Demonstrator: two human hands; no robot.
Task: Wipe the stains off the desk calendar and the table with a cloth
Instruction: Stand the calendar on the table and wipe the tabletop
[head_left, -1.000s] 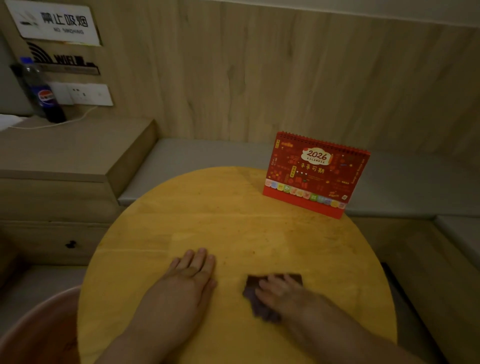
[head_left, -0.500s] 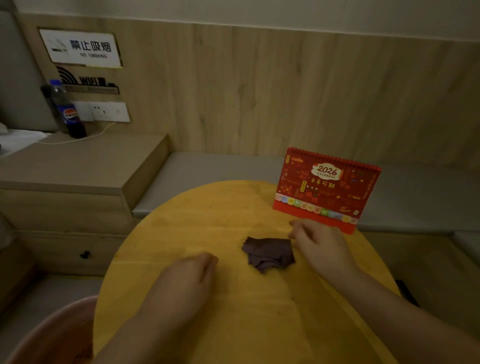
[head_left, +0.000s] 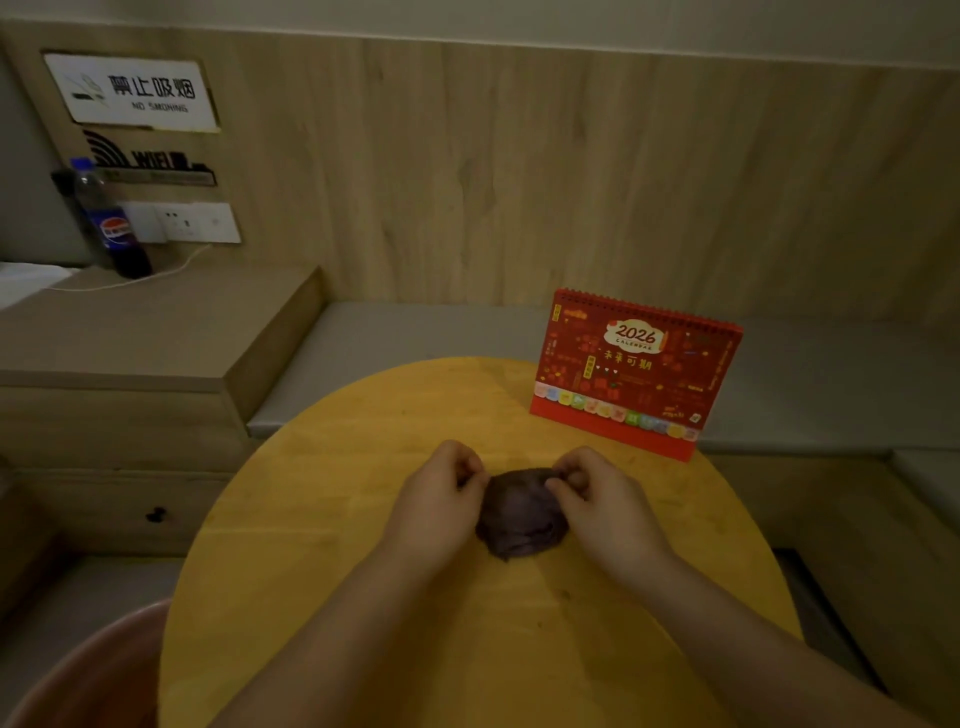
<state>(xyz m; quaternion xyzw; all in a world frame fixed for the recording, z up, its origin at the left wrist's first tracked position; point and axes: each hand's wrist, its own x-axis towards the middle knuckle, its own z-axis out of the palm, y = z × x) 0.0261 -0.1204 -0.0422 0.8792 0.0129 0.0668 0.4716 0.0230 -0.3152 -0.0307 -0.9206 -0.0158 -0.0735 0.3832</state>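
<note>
A dark purple cloth (head_left: 519, 522) lies bunched in the middle of the round yellow wooden table (head_left: 322, 561). My left hand (head_left: 441, 499) pinches its left top edge and my right hand (head_left: 597, 499) pinches its right top edge. A red 2026 desk calendar (head_left: 631, 371) stands upright at the far right of the table, behind my right hand and apart from it. A small dark speck (head_left: 565, 594) marks the tabletop just in front of the cloth.
A wooden side cabinet (head_left: 156, 332) at the left carries a cola bottle (head_left: 111, 221) and a white cable. Grey bench cushions (head_left: 395, 338) run behind the table under a wood-panelled wall. A pink basin rim (head_left: 98, 670) shows at the bottom left.
My right hand let go of the cloth, reached toward the calendar, then came back. Both hands have now closed on the cloth's top edge. The camera view has tilted up.
</note>
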